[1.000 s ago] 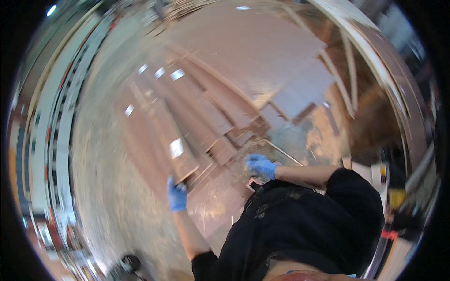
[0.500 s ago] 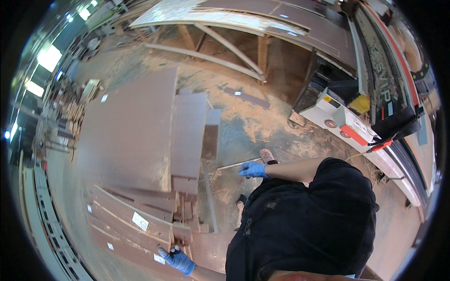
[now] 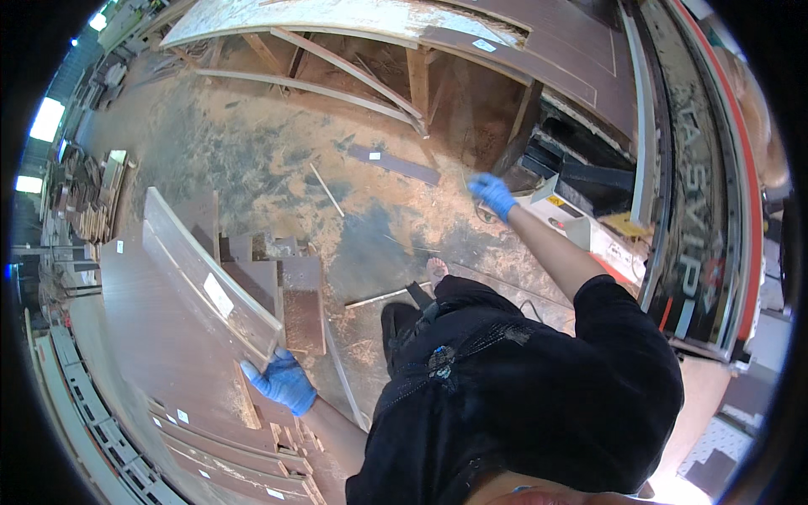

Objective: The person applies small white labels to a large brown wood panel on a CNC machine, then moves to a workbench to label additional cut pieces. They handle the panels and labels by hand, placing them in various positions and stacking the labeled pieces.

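Note:
My left hand (image 3: 284, 383), in a blue glove, grips the near end of a long brown board (image 3: 212, 282) with a white label on it. The board is raised at a slant over a large brown panel (image 3: 160, 337). My right hand (image 3: 493, 195), also blue-gloved, is stretched out to the far right with its fingers loosely apart and nothing visible in them. It is nearest the white housing of a long machine (image 3: 619, 252), above the dusty floor.
Stacked brown boards (image 3: 244, 454) lie at the lower left, beside shorter pieces (image 3: 300, 295). A brown strip (image 3: 396, 164) and a thin wooden stick (image 3: 326, 189) lie on the sawdust-covered floor. A wood-framed worktable (image 3: 337, 93) stands at the far side.
My left hand has risen from the pile with the long board in its grip. My right hand has swung away from my body toward the machine. The view has shifted right.

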A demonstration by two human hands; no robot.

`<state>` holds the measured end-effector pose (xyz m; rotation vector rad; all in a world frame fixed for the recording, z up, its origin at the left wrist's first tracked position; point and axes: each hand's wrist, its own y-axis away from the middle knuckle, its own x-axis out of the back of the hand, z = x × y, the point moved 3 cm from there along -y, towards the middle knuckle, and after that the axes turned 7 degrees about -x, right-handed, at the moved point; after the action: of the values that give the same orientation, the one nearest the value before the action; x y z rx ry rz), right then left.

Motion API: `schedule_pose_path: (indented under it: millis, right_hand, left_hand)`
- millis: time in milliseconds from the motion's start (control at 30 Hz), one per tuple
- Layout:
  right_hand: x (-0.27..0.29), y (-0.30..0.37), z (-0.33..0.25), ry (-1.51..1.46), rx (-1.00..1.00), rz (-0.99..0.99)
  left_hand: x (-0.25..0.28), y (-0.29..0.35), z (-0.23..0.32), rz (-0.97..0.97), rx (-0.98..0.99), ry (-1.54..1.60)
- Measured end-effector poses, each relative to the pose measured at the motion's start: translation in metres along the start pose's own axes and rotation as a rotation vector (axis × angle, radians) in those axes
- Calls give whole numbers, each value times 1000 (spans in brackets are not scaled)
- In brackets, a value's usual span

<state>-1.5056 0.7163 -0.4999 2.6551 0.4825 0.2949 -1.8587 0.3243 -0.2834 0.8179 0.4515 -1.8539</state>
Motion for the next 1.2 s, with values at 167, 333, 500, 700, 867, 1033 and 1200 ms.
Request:
schedule_pose_path:
  millis: [167,333,500,700,867,1033,1200]
  right_hand:
    - [76,-81,-97,294,253,252]
    - [142,-174,-179,536,266,466]
    - [195,-256,-209,889,133,509]
    - [214,-339,-211,1144,54,418]
    - [229,-369,-218,1096,-154,77]
    - [213,-361,-262,1188,-236,-16]
    - [227,-350,-286,1021,-209,-189]
  left_hand:
    - [-7,-53,-20,-58,-26,-186]
    - [-36,-108,-60,10,-104,-138]
    - [-56,-161,-88,114,-201,-86]
    - [-32,-202,-76,170,-213,-47]
    - [-56,-190,-102,307,-289,-178]
    - [-66,-174,-157,345,-349,-391]
    - [-103,-200,-226,443,-87,-332]
